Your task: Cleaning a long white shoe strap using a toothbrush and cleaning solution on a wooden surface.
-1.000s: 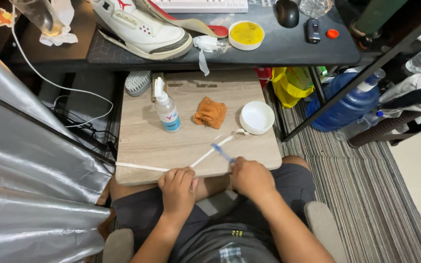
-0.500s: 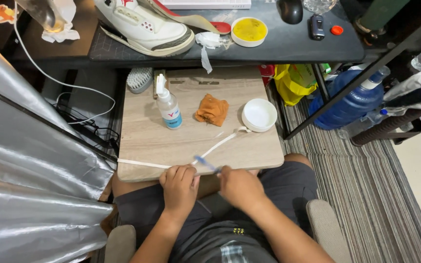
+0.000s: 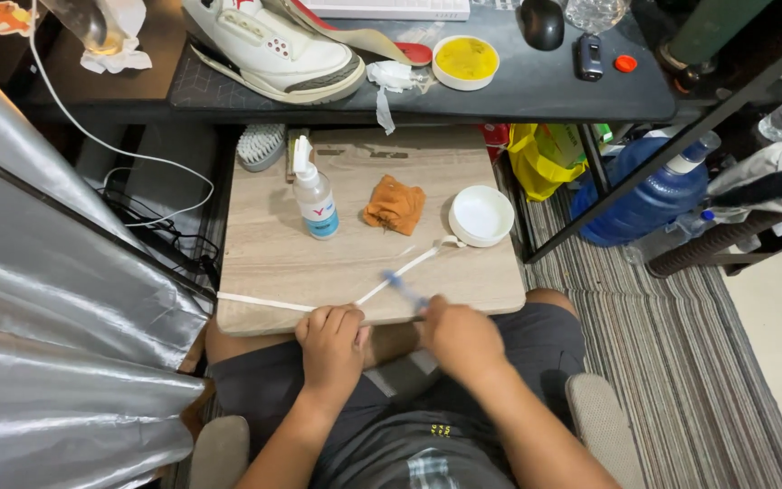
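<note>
Both hands work at the near edge of the wooden board [image 3: 364, 263] resting on the lap. Left hand [image 3: 332, 340] presses down on a white shoelace [image 3: 319, 305] stretched across the board; its fingers are curled over the lace. Right hand [image 3: 459, 335] is closed on a small blue brush [image 3: 402, 285], blurred, with its head on the lace.

Progress, as a judgement: lace cleaning is under way; the white sneaker [image 3: 273, 50] on the dark desk [image 3: 536, 86] sits unlaced.

On the board: spray bottle [image 3: 314, 195], orange cloth [image 3: 395, 204], white bowl [image 3: 481, 215]. Striped rug [image 3: 681, 362] covers the floor at right.
</note>
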